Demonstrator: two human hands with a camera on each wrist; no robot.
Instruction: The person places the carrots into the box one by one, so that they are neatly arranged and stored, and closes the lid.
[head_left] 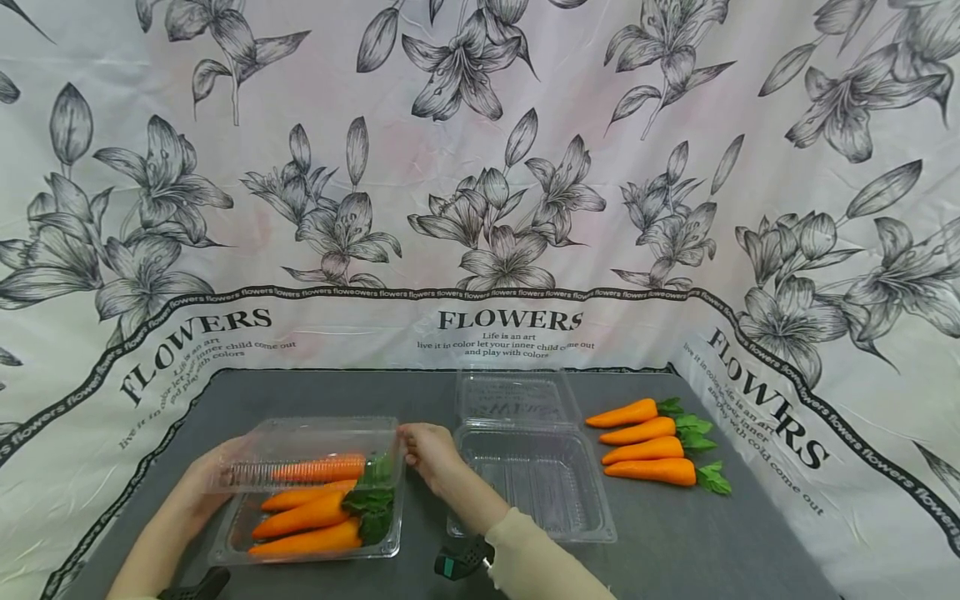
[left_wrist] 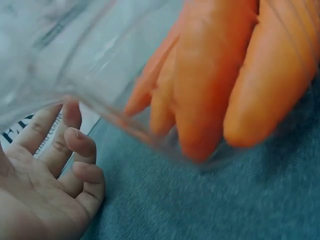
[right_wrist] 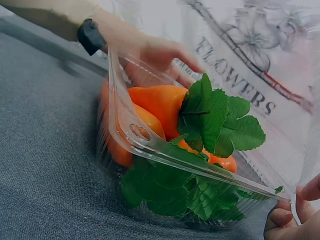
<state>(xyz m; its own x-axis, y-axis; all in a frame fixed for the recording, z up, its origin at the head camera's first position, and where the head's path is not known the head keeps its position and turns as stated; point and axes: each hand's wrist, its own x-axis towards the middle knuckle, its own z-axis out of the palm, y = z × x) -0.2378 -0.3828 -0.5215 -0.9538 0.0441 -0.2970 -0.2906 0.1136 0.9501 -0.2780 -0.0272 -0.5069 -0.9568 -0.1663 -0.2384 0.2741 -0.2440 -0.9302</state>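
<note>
A clear plastic clamshell container [head_left: 307,554] holds several orange carrots [head_left: 311,515] with green leaf tops [head_left: 371,500]. Its lid [head_left: 322,429] is tilted partly down over them. My right hand [head_left: 427,450] pinches the lid at its right corner; in the right wrist view, thumb and fingers [right_wrist: 277,217] meet by the corner of the rim. At the left side, my left hand [head_left: 213,471] touches the lid, partly seen through the plastic. The left wrist view shows that hand [left_wrist: 50,175] with palm turned up and fingers loosely bent, one fingertip against the plastic edge.
A second clear clamshell container [head_left: 532,483] stands with its lid [head_left: 517,400] raised, to the right of my right hand. Farther right, several carrots [head_left: 648,450] lie in a row on the grey tabletop [head_left: 690,550]. A flower-printed cloth [head_left: 510,325] hangs behind the table.
</note>
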